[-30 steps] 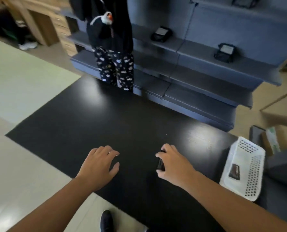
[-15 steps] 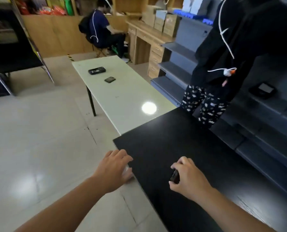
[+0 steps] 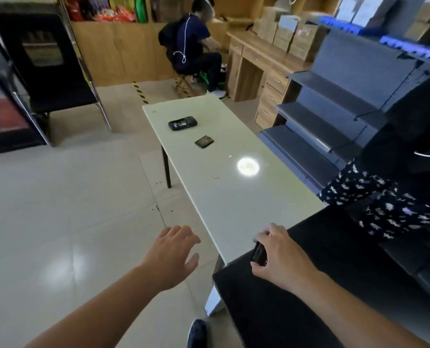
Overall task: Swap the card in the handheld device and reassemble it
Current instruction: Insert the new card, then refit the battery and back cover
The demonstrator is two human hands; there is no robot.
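My right hand [image 3: 280, 254] grips a small flat black object [image 3: 258, 253] between thumb and fingers, above the seam between the black table [image 3: 321, 285] and the white table [image 3: 224, 172]. What the object is cannot be told. My left hand [image 3: 175, 252] hovers over the floor left of the tables, fingers spread and holding nothing. Far along the white table lie a black handheld device [image 3: 183, 123] and, nearer, a small dark flat piece [image 3: 204, 141].
A person in dark clothes and patterned trousers [image 3: 384, 212] stands at the right by grey shelving [image 3: 334, 116]. Another person [image 3: 196, 49] sits at a wooden desk [image 3: 259, 61] in the back. A black chair [image 3: 50, 71] stands left. My shoe [image 3: 196, 334] shows below.
The view has swung left from the black table to the white table. Both hands travelled left with it, the right one still gripping the small black object.
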